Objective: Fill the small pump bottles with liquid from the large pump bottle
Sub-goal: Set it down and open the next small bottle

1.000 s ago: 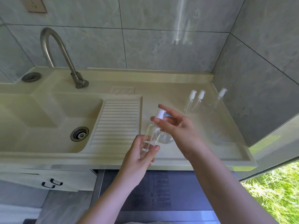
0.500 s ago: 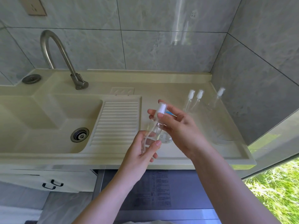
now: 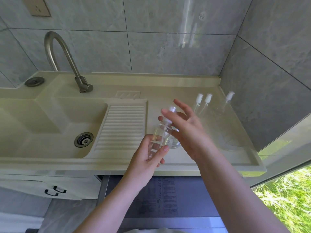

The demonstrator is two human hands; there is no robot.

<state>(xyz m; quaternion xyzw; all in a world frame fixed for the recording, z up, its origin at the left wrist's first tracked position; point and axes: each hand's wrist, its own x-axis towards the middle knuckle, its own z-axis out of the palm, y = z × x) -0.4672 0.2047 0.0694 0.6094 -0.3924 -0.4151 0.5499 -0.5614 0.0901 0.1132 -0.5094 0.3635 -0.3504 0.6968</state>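
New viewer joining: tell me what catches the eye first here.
Two hands meet over the counter's front edge: the left hand grips a small clear pump bottle, and the right hand is at its white pump top. Three more pump bottles stand near the right wall, and a curved metal faucet rises at back left.

One head-worn wide-angle view looks forward and down, close over the sink counter [image 3: 185, 167].

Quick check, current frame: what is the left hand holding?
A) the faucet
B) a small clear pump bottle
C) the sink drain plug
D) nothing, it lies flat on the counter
B: the left hand grips the lower body of a small clear pump bottle, held tilted above the counter, while the right hand is at its white pump top.
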